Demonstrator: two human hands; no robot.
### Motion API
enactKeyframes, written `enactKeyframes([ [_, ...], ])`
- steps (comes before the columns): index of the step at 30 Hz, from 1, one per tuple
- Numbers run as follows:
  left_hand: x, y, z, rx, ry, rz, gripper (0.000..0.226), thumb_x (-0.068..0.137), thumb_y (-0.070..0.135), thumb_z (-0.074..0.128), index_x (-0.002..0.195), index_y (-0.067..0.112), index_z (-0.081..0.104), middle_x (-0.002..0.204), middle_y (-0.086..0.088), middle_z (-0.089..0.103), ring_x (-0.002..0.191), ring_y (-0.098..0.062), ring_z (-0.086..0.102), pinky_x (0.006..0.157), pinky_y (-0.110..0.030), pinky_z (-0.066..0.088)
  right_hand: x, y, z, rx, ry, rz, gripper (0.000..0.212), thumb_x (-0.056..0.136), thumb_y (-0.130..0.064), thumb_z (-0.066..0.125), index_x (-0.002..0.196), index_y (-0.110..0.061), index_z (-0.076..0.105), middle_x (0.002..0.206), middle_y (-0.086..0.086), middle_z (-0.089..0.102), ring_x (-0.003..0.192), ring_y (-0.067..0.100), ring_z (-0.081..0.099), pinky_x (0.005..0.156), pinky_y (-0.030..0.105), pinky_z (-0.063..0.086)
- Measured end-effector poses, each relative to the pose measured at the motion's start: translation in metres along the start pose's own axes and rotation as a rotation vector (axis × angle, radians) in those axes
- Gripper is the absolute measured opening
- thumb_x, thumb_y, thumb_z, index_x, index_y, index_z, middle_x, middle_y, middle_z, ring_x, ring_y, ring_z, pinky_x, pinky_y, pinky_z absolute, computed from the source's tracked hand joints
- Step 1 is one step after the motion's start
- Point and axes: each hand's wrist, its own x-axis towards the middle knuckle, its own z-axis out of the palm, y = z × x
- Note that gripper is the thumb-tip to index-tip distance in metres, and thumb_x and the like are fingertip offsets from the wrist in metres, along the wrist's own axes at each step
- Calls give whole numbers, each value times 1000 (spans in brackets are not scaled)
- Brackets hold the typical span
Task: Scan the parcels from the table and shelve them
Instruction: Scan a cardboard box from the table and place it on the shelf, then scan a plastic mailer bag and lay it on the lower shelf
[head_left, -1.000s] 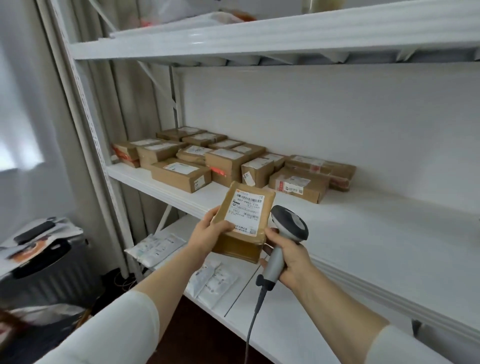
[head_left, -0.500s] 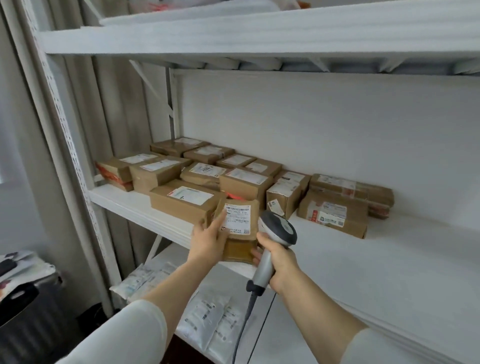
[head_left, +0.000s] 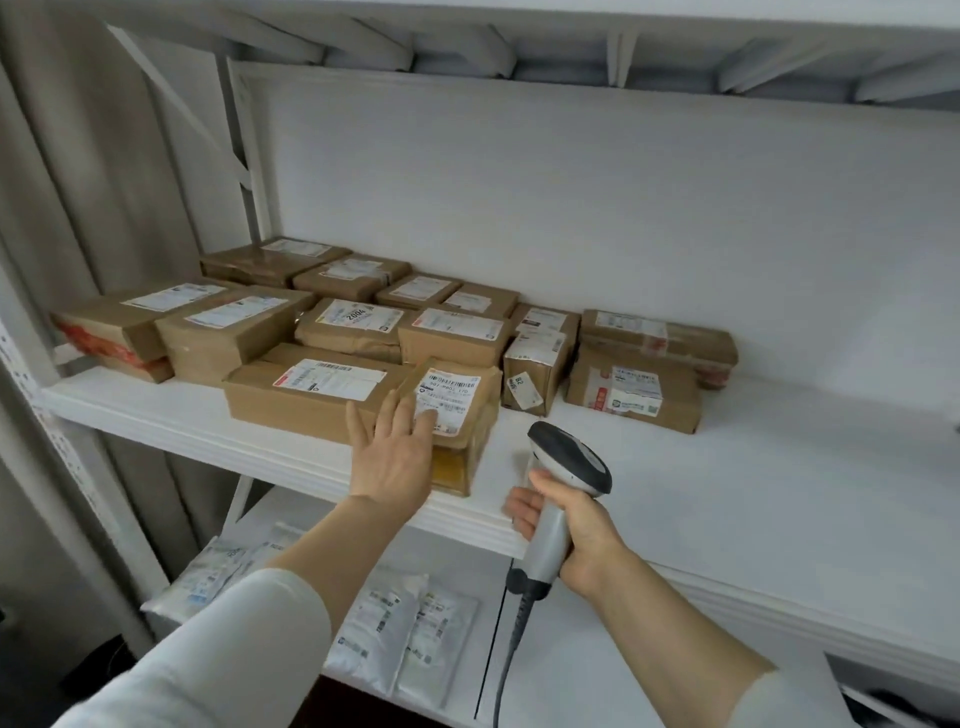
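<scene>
A small brown parcel (head_left: 460, 415) with a white label lies at the front of the white middle shelf (head_left: 675, 478), next to a longer parcel (head_left: 306, 389). My left hand (head_left: 392, 457) lies flat against its near side, fingers straight and touching the label. My right hand (head_left: 566, 530) grips the handle of a grey barcode scanner (head_left: 563, 462), held just in front of the shelf edge to the parcel's right, its cable hanging down.
Several brown labelled parcels (head_left: 363, 322) fill the left half of the shelf back to the wall. The shelf's right half is bare. White mailer bags (head_left: 395, 634) lie on the lower shelf. The upper shelf's underside (head_left: 519, 47) is overhead, a post (head_left: 249, 156) at the left.
The parcel went from being held up in my left hand down onto the shelf front; my left hand's grip opened to flat fingers. The scanner hand dropped back to the right.
</scene>
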Motion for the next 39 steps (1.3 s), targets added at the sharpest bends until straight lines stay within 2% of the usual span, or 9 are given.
enactKeyframes([
  [3, -7, 28, 7, 0, 214, 98, 74, 66, 12, 73, 135, 16, 49, 147, -19, 25, 139, -35, 15, 111, -56, -10, -15, -8, -23, -14, 18, -7, 20, 82, -18, 73, 93, -2, 68, 90, 19, 73, 82, 29, 69, 84, 37, 54],
  [6, -16, 77, 8, -44, 312, 336, 83, 43, 5, 75, 125, 12, 58, 138, -17, 33, 131, -36, 30, 111, -55, 1, -38, -17, -59, -50, 69, -30, 25, 83, -27, 73, 83, -2, 69, 83, 19, 71, 77, 28, 67, 82, 39, 54],
  [12, -64, 219, -6, -152, 251, 652, 84, 42, 6, 75, 123, 13, 54, 136, -17, 39, 127, -36, 34, 109, -57, 8, -112, -35, -175, 69, 201, -82, 30, 85, -32, 71, 96, -5, 67, 74, 17, 64, 61, 25, 62, 73, 40, 58],
  [16, -117, 330, -27, -264, 213, 834, 83, 39, 6, 79, 118, 12, 58, 135, -20, 38, 124, -37, 36, 107, -58, 14, -185, -45, -278, 120, 332, -171, 38, 83, -39, 72, 107, -10, 64, 67, 15, 62, 55, 22, 59, 78, 44, 57],
  [20, -192, 449, -59, -419, 183, 1013, 78, 36, 4, 78, 112, 11, 64, 136, -22, 37, 122, -37, 37, 104, -57, 19, -275, -47, -387, 233, 474, -255, 40, 79, -39, 75, 103, -8, 65, 57, 11, 55, 46, 20, 49, 64, 38, 56],
  [32, -439, 722, -150, -574, 20, 1505, 64, 50, 21, 69, 114, 14, 66, 137, -25, 45, 127, -33, 31, 108, -58, 25, -550, -5, -614, 508, 981, -459, 16, 85, -18, 70, 84, -7, 58, 54, 5, 48, 38, 14, 43, 51, 28, 49],
  [34, -469, 753, -162, -541, -15, 1545, 73, 57, 22, 75, 127, 17, 58, 148, -23, 31, 137, -31, 19, 112, -54, 11, -579, 4, -640, 582, 1044, -492, 14, 85, -13, 70, 83, -7, 57, 54, 6, 47, 38, 14, 42, 50, 28, 49],
  [36, -494, 786, -167, -533, -35, 1609, 71, 77, 24, 63, 144, 21, 37, 157, -18, 4, 145, -28, -2, 115, -48, -8, -602, 12, -666, 641, 1100, -512, 15, 84, -9, 70, 79, -5, 56, 54, 6, 48, 39, 14, 42, 50, 28, 50],
  [39, -525, 835, -171, -520, -63, 1666, 68, 85, 26, 54, 147, 25, 26, 157, -14, -9, 146, -28, -10, 115, -48, -11, -626, 16, -704, 697, 1177, -518, 17, 82, -5, 70, 73, -4, 55, 52, 6, 49, 39, 14, 43, 49, 28, 51],
])
